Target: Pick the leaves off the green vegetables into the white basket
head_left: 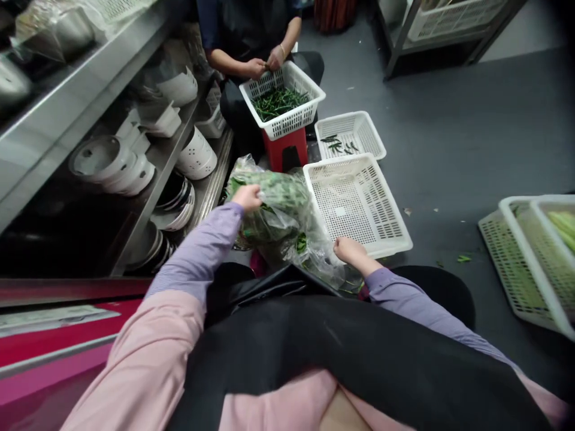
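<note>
A clear plastic bag full of leafy green vegetables lies in front of my knees. My left hand is closed on the upper left part of the bag, over the greens. My right hand is a closed fist at the bag's right edge, where the plastic reaches its fingers; it looks pinched on the film. Just beyond that fist stands a white perforated basket, whose near rim is close to my wrist. Plastic covers most of the greens.
Opposite, a co-worker's hands work above a white basket of green chilies on a red stool. A shallow basket holds a few chilies. Metal shelves with pots flank the left; stacked baskets stand right.
</note>
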The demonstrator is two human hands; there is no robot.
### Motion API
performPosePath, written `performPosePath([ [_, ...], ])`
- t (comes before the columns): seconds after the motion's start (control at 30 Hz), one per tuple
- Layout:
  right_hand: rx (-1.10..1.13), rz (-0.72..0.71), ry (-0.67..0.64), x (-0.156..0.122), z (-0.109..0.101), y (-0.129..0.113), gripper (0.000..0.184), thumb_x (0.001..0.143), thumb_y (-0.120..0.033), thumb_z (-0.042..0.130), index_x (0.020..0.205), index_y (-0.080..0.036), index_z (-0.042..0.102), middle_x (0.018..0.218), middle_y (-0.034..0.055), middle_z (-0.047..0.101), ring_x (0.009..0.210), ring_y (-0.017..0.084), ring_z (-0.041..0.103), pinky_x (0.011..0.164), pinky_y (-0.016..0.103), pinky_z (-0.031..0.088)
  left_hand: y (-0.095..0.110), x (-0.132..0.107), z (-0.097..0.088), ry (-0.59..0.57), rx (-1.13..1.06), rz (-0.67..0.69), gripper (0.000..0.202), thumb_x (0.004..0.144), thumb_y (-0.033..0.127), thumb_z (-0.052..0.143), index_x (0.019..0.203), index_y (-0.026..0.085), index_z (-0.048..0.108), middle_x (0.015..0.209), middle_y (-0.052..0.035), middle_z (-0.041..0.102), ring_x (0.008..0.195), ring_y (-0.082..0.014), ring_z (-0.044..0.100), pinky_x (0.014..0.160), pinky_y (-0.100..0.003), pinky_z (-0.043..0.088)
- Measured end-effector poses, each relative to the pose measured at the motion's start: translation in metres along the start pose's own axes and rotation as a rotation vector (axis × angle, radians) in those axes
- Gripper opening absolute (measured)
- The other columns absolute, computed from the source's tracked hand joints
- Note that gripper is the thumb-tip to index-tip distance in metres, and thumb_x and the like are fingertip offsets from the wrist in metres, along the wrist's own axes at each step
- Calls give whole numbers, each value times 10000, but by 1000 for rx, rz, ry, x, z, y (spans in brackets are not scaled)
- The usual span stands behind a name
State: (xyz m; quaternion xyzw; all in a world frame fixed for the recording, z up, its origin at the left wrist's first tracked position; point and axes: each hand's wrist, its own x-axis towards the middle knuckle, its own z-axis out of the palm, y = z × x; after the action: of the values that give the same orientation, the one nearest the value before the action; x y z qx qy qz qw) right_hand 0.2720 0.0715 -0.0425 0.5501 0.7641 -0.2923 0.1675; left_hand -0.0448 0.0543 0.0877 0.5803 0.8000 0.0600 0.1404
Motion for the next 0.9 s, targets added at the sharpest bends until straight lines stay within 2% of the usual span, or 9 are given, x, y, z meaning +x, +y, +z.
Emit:
performPosePath([
  [0.13, -23, 5, -48, 13, 5, -3, 324, 840, -290, 405, 1017, -165, 645, 1059, 147, 657, 967, 254, 617, 762, 326, 444, 1, 17, 85, -97, -73, -51, 78, 688, 52, 590, 698, 120, 553, 812, -77, 566, 799, -180, 545, 729, -283, 398],
  [0.23, -41, -5, -69, 19, 5, -5, 323, 840, -305, 401, 1005, -175, 646, 1044, 146, 660, 961, 264, 618, 747, 334, 444, -13, 27, 111, -97, -122, -118, 40, 760, 111, 584, 744, 121, 549, 858, -71, 549, 809, -160, 536, 752, -295, 411],
  [0.33, -42, -32, -83, 22, 2, -10, 314, 833, -333, 421, 995, -184, 645, 1019, 134, 666, 945, 264, 620, 734, 326, 439, -28, 34, 104, -77, -171, -194, 134, 811, 244, 576, 765, 122, 548, 783, -18, 541, 727, -121, 514, 700, -290, 437],
  [0.4, -28, -63, -94, 23, 0, -16, 301, 829, -341, 435, 984, -191, 645, 1009, 122, 669, 931, 251, 623, 731, 314, 435, -29, 38, 90, -32, -216, -237, 158, 767, 219, 609, 675, 127, 521, 646, 25, 481, 637, -98, 456, 632, -249, 408],
  [0.5, -15, -105, -91, 22, -1, -26, 289, 832, -335, 436, 969, -191, 646, 1010, 121, 669, 928, 240, 623, 736, 307, 433, -12, 47, 69, 87, -309, -285, 206, 643, 72, 613, 557, 152, 443, 526, 48, 367, 568, -80, 362, 555, -214, 326],
  [0.63, -18, -124, -97, 20, 0, -32, 290, 834, -322, 433, 985, -192, 644, 1032, 129, 666, 948, 249, 621, 747, 317, 436, 15, 65, 43, 268, -444, -366, 178, 614, 35, 538, 590, 165, 420, 547, 50, 365, 536, -71, 354, 504, -207, 289],
  [0.73, -27, -134, -106, 19, 0, -33, 306, 839, -312, 422, 1012, -187, 641, 1058, 137, 659, 963, 257, 619, 757, 327, 441, 24, 71, 27, 448, -693, -422, 199, 568, 4, 520, 572, 164, 401, 537, 57, 342, 507, -62, 347, 469, -203, 257],
  [0.83, -25, -140, -113, 19, 2, -32, 320, 847, -303, 405, 1016, -177, 644, 1073, 149, 653, 972, 269, 617, 764, 341, 447, 31, 61, 26, 548, -833, -420, 190, 552, -5, 534, 548, 148, 421, 515, 59, 322, 504, -60, 351, 459, -196, 243],
  [0.9, -15, -148, -118, 20, 4, -31, 325, 849, -304, 400, 1019, -175, 645, 1078, 151, 652, 980, 269, 615, 769, 342, 449, 37, 47, 34, 510, -825, -428, 140, 594, 18, 577, 586, 126, 488, 543, 50, 382, 556, -69, 414, 493, -183, 301],
])
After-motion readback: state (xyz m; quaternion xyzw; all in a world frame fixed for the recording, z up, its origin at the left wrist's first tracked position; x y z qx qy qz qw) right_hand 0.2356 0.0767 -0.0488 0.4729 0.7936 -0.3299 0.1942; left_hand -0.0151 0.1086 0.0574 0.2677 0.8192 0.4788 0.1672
